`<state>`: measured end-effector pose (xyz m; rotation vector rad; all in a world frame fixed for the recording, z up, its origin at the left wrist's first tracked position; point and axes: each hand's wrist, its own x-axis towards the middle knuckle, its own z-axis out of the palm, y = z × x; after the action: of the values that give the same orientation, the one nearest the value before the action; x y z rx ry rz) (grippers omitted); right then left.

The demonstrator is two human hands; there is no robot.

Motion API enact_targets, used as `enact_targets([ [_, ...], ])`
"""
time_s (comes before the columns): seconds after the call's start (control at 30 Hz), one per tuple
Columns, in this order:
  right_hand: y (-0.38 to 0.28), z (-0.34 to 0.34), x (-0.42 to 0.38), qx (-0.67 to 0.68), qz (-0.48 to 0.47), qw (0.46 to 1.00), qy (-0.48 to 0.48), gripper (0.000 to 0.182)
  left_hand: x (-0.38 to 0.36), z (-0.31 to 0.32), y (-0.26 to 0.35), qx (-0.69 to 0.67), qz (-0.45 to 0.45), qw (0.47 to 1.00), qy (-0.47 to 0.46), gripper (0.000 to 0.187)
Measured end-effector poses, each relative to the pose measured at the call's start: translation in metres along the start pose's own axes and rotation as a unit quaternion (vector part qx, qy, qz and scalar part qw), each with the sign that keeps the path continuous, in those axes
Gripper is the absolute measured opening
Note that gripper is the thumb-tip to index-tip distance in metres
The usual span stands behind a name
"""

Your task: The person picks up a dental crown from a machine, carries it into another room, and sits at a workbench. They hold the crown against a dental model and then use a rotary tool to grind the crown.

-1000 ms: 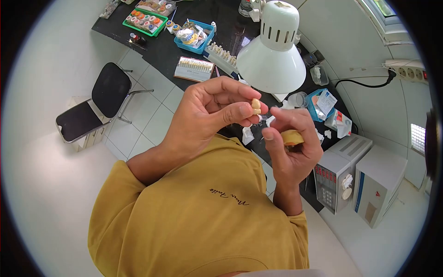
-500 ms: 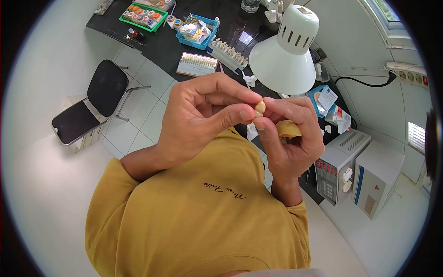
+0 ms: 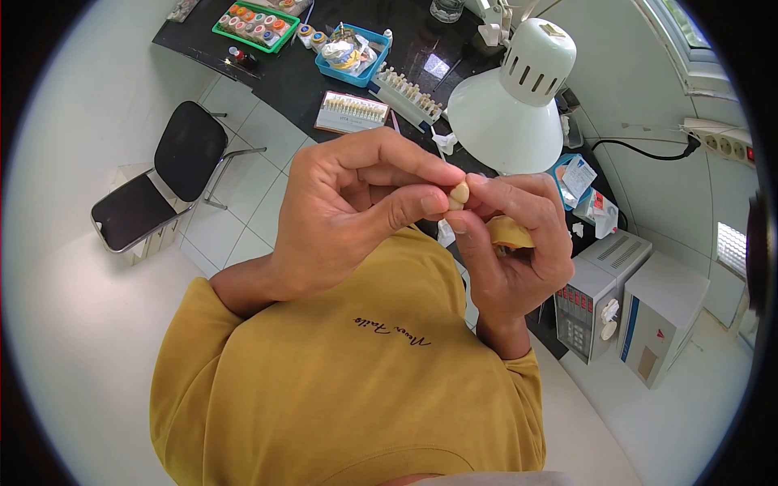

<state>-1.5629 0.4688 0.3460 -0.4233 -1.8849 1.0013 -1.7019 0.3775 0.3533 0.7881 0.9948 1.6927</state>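
Tooth-coloured dental crowns (image 3: 459, 194), two small rounded pieces that look joined, are held up in front of my chest. My left hand (image 3: 344, 206) pinches them from one side between thumb and index finger. From the other side, the thumb and index fingertips of my right hand (image 3: 527, 251) close on the same pieces. Tucked in the curled fingers of that right hand is a yellow piece of dental cast (image 3: 510, 233), partly covered by the fingers. My fingertips hide some of the crowns' edges.
A white desk lamp (image 3: 510, 121) stands just beyond my hands. On the black bench (image 3: 284, 89) are a tooth shade guide (image 3: 351, 112), a rack of sample teeth (image 3: 409, 95), a blue basket (image 3: 356, 79) and a green tray of jars (image 3: 255, 26). A grey machine (image 3: 596, 292) stands at right.
The whole view has shifted slightly, with bench items and lamp appearing a little farther right. Both hands keep the same pinch; the crowns look turned very slightly.
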Motion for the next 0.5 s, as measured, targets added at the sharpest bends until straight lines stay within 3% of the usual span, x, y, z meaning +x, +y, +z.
enact_targets([
  [0.5,-0.0018,-0.0062,0.0033,-0.033,-0.051,0.998,-0.015,0.036,-0.0005,0.004,-0.0011,0.017,0.02,1.0,-0.011,0.015],
])
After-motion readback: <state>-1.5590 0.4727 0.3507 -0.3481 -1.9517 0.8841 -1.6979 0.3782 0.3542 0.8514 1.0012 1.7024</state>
